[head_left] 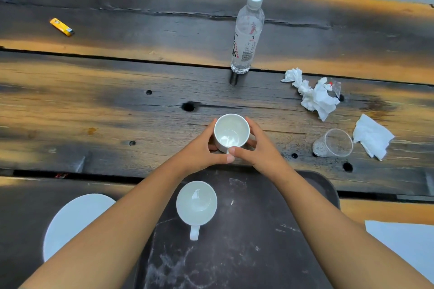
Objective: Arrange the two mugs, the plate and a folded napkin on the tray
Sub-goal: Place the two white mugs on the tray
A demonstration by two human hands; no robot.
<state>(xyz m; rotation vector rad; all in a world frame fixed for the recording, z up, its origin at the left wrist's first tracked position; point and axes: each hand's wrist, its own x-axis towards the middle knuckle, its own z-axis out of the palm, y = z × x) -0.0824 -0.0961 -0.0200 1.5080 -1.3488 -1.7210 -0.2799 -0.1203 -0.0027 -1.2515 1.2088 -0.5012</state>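
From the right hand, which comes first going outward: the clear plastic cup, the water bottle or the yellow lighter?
1. Clear plastic cup, lying to the right of the right hand.
2. Clear plastic water bottle, standing beyond it.
3. Yellow lighter, far left.

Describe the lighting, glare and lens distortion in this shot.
Head view: patchy sun and shade across the weathered wooden table; bright glare inside both white ceramic mugs, the held one and the one on the dark scuffed tray; wide-angle bending of the planks toward the edges; focus mostly sharp.
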